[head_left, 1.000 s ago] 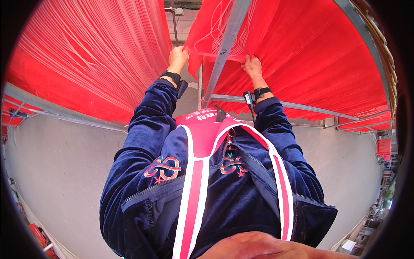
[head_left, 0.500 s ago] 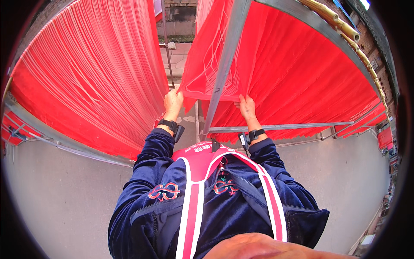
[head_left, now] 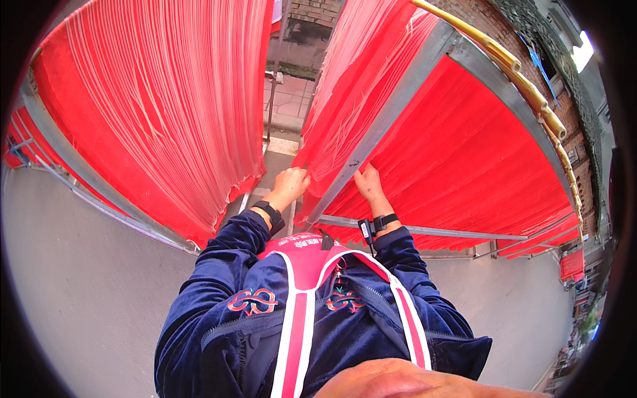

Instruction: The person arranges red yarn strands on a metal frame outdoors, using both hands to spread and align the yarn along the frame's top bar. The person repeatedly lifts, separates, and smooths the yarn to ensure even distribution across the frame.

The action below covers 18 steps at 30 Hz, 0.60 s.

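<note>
A red cloth with pale strands along it hangs in front of me, on both sides of a slanted grey metal post. My left hand is closed on its lower left edge, left of the post. Just right of the post, my right hand grips the cloth too, its fingertips partly hidden in the folds. Black bands with small devices circle both wrists.
Another hanging red sheet with long pale strands fills the left. More red cloth hangs from a metal frame on the right, below bamboo poles. Grey pavement lies underneath, and a brick wall stands beyond.
The cloth between my hands has gone from a spread, drawn-out sheet to hanging closer in with the rest. My hands have come lower in view and nearer each other, while the view has shifted.
</note>
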Motion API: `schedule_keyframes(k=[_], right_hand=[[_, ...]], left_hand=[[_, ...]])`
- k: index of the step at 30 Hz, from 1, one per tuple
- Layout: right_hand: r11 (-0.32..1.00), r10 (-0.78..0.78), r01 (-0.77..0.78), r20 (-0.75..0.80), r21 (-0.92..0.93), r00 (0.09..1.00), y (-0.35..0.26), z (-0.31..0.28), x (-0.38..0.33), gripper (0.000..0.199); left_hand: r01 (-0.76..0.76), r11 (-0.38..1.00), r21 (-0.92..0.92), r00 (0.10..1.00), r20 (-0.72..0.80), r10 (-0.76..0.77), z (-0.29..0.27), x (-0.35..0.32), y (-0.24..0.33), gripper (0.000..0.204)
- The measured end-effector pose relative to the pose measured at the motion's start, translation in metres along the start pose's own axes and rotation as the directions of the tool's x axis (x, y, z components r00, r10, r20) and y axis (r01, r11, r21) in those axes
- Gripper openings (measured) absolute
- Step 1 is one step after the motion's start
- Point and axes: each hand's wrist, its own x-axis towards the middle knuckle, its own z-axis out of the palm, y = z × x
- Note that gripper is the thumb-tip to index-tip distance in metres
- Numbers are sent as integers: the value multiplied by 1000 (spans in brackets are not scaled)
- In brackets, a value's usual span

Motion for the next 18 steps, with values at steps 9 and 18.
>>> schedule_keyframes(k=[9, 18], right_hand=[[814, -386, 558, -568, 160, 727, -136, -106, 62, 37], [794, -445, 596, -554, 118, 703, -208, -161, 85, 27]], left_hand=[[49, 999, -2, 997, -65, -49, -23, 25, 23, 50], [-359, 928, -94, 787, -565, 248, -124, 155, 157, 57]])
